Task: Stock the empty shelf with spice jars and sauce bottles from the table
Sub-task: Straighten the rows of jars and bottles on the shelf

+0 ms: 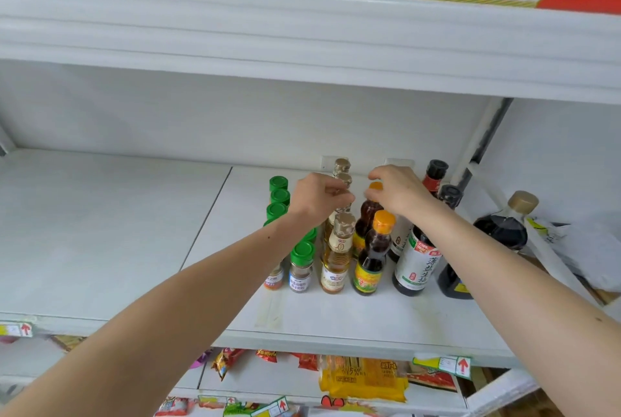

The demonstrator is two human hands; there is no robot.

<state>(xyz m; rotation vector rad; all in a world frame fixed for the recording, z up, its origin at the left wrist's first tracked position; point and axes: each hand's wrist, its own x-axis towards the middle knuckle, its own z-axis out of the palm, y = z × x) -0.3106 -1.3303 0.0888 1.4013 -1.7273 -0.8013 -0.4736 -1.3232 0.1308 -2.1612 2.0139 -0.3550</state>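
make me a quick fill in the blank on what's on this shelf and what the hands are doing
1. The spice jars in the leftmost row have ____ lids.
2. The left hand pinches the cap of a bottle in the row with ____ caps.
3. The right hand reaches to the row of bottles with ____ caps.
4. The shelf is painted ____.

Missing words: green; gold; orange; white

A shop: white display shelves (pixel 336 316) with price tags (pixel 447 364) and packaged snacks (pixel 363 379) below.
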